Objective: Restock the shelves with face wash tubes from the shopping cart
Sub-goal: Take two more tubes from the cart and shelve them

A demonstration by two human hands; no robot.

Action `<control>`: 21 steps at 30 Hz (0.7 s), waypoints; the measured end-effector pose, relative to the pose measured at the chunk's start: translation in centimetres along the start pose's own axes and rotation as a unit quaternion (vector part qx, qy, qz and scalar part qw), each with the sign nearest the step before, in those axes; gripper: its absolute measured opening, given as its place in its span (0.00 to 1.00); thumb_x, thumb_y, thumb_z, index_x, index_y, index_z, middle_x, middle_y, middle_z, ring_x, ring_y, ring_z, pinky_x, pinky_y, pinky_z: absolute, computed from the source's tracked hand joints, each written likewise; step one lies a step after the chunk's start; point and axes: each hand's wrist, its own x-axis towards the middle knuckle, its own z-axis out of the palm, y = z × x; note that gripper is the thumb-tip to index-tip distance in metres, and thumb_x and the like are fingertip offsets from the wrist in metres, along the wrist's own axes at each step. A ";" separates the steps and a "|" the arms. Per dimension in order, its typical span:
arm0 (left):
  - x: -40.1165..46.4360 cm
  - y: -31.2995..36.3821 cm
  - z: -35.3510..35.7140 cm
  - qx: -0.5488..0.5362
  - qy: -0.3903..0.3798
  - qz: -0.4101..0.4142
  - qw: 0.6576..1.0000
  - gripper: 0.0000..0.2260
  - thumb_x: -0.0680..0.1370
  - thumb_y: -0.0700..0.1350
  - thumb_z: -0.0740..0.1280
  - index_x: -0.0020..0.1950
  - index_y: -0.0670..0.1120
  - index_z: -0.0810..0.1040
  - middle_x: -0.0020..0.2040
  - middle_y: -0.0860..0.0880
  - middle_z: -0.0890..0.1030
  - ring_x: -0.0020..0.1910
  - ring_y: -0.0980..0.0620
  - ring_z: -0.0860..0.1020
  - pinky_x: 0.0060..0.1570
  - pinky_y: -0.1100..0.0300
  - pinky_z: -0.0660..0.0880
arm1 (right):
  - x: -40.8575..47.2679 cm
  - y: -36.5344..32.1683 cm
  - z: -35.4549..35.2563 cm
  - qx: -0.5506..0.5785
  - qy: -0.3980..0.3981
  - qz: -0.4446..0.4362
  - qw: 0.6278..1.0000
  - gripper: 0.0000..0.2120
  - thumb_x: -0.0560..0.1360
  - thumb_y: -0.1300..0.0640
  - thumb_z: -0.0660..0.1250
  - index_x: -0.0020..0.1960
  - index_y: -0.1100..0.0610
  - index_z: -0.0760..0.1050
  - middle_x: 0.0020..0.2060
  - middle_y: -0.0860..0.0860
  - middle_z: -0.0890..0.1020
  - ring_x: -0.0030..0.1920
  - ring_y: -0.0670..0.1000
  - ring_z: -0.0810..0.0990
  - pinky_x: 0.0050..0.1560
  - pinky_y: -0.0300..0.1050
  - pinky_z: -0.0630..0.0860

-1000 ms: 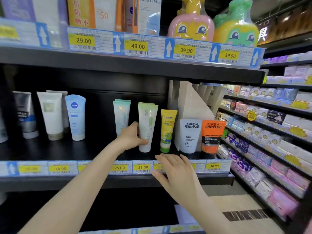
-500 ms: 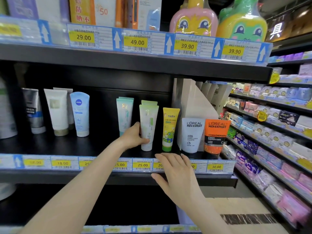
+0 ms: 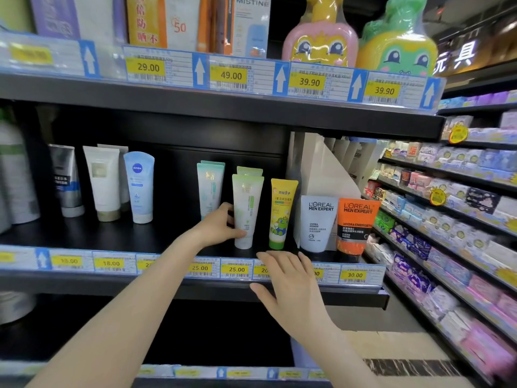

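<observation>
On the middle shelf (image 3: 84,236), a pale green tube (image 3: 246,211) stands upright on its cap, one of a front row of face wash tubes. Left hand (image 3: 216,226) grasps it low down, thumb across the front near the cap and fingers curled behind. A second tube of the same kind stands directly behind it, only its top edge showing. A teal tube (image 3: 209,189) stands just beside on the left, and a yellow tube (image 3: 282,212) just beside on the right; neither appears to touch the held tube. Right hand (image 3: 291,287) is released, fingers straight and spread, lying against the price rail (image 3: 112,263) at the shelf's front lip below the yellow tube, holding nothing. Further right stand a white tube (image 3: 317,222) and an orange tube (image 3: 355,225). The shopping cart is not in view. Assessment: the step in hand is seating and squaring this tube in its row, the placement itself being largely complete. The next move calls for letting go cleanly without nudging either neighbour, as the tubes stand on narrow caps and would tip readily, then turning back to the cart for further stock. A wide gap on the shelf left of the teal tube remains to be filled.
</observation>
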 end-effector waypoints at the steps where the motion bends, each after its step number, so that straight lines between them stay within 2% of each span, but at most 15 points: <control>1: -0.2 -0.1 -0.2 0.007 0.008 0.000 1.000 0.29 0.74 0.46 0.70 0.71 0.44 0.61 0.61 0.44 0.74 0.58 0.48 0.75 0.57 0.57 0.71 | 0.0 0.0 0.0 0.000 -0.002 0.001 1.000 0.21 0.71 0.42 0.56 0.57 0.52 0.77 0.49 0.45 0.82 0.50 0.48 0.81 0.57 0.51 0.76; 5: -2.0 -0.2 -0.9 0.083 0.075 0.035 0.993 0.23 0.77 0.47 0.66 0.69 0.43 0.64 0.61 0.44 0.74 0.58 0.48 0.74 0.55 0.57 0.72 | 0.2 -0.5 -0.5 -0.009 0.000 0.017 1.000 0.19 0.72 0.47 0.57 0.54 0.53 0.79 0.48 0.46 0.83 0.48 0.50 0.82 0.54 0.52 0.77; 8: -3.8 0.0 -1.3 0.195 0.147 0.103 0.964 0.15 0.78 0.45 0.63 0.64 0.45 0.68 0.61 0.45 0.74 0.54 0.46 0.76 0.51 0.49 0.76 | 0.7 -1.3 -1.0 -0.013 -0.005 0.054 0.998 0.17 0.72 0.50 0.56 0.51 0.53 0.80 0.45 0.47 0.84 0.46 0.51 0.83 0.51 0.53 0.79; 10: -5.0 0.5 -1.5 0.239 0.176 0.155 0.942 0.13 0.78 0.44 0.61 0.62 0.45 0.70 0.59 0.46 0.74 0.52 0.46 0.77 0.46 0.49 0.77 | 0.8 -1.5 -1.3 -0.005 0.004 0.081 0.997 0.15 0.72 0.52 0.57 0.50 0.55 0.80 0.44 0.48 0.84 0.45 0.52 0.83 0.50 0.53 0.80; 13: -6.4 1.1 -1.1 0.294 0.177 0.240 0.908 0.12 0.79 0.44 0.59 0.62 0.44 0.72 0.58 0.47 0.75 0.52 0.48 0.75 0.43 0.54 0.75 | 0.4 -1.4 -2.5 -0.038 0.031 0.145 0.988 0.08 0.69 0.57 0.67 0.47 0.59 0.79 0.39 0.53 0.83 0.40 0.57 0.81 0.41 0.49 0.78; 15: -7.2 1.7 -0.5 0.321 0.174 0.311 0.877 0.11 0.77 0.44 0.64 0.58 0.43 0.76 0.53 0.46 0.78 0.50 0.46 0.77 0.44 0.53 0.76 | -0.5 -1.3 -3.6 -0.087 0.033 0.189 0.978 0.08 0.67 0.59 0.72 0.45 0.60 0.79 0.37 0.54 0.81 0.38 0.59 0.80 0.36 0.48 0.76; 16: -7.6 2.0 -0.1 0.332 0.176 0.347 0.859 0.10 0.73 0.44 0.69 0.53 0.42 0.79 0.48 0.45 0.80 0.46 0.45 0.79 0.40 0.53 0.77 | -1.1 -1.3 -4.3 -0.112 0.026 0.212 0.971 0.08 0.68 0.58 0.70 0.46 0.60 0.79 0.38 0.55 0.81 0.39 0.60 0.80 0.36 0.49 0.75; 18: -8.2 2.7 1.3 0.346 0.170 0.399 0.832 0.12 0.63 0.43 0.77 0.43 0.43 0.80 0.37 0.46 0.80 0.35 0.45 0.79 0.33 0.56 0.75 | -2.7 -1.3 -5.8 -0.150 -0.028 0.271 0.951 0.11 0.75 0.54 0.63 0.54 0.58 0.76 0.47 0.55 0.80 0.48 0.59 0.78 0.44 0.49 0.73; 19: -8.6 3.0 2.3 0.341 0.166 0.415 0.827 0.13 0.61 0.43 0.78 0.41 0.44 0.80 0.35 0.47 0.79 0.34 0.45 0.79 0.32 0.57 0.75 | -3.8 -1.2 -6.5 -0.156 -0.061 0.304 0.938 0.13 0.77 0.52 0.60 0.58 0.57 0.74 0.52 0.54 0.78 0.54 0.58 0.76 0.48 0.49 0.71; 21: -9.8 4.0 4.6 0.327 0.154 0.452 0.816 0.12 0.60 0.45 0.78 0.39 0.45 0.79 0.34 0.47 0.79 0.33 0.45 0.79 0.33 0.57 0.74 | -6.6 -1.0 -7.9 -0.178 -0.088 0.352 0.915 0.16 0.78 0.51 0.56 0.62 0.55 0.70 0.57 0.53 0.76 0.58 0.57 0.74 0.51 0.49 0.69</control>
